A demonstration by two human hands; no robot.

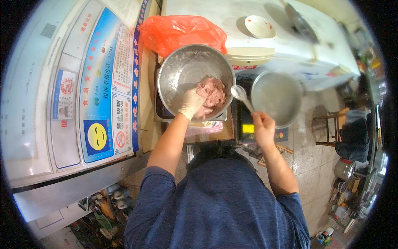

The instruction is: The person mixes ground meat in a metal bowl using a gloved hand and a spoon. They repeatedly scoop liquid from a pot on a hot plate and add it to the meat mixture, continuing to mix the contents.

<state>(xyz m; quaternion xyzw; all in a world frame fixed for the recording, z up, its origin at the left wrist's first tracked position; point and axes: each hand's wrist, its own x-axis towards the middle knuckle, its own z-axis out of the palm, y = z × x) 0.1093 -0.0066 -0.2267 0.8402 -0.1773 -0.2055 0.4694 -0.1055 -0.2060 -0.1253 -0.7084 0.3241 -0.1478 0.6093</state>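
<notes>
A large stainless steel bowl holds a mound of raw minced meat against its right side. My left hand, in a thin pale glove, is inside the bowl with its fingers in the meat; part of the meat shows below the fist. My bare right hand grips the handle of a spoon, whose bowl is near the steel bowl's right rim. To the right, a round pot of cloudy liquid stands on an induction cooker with a lit display.
A red plastic bag lies behind the bowl. On the white surface beyond are a white dish and a dark pan or lid. Posters cover the left side. A wooden chair stands on the tiled floor at right.
</notes>
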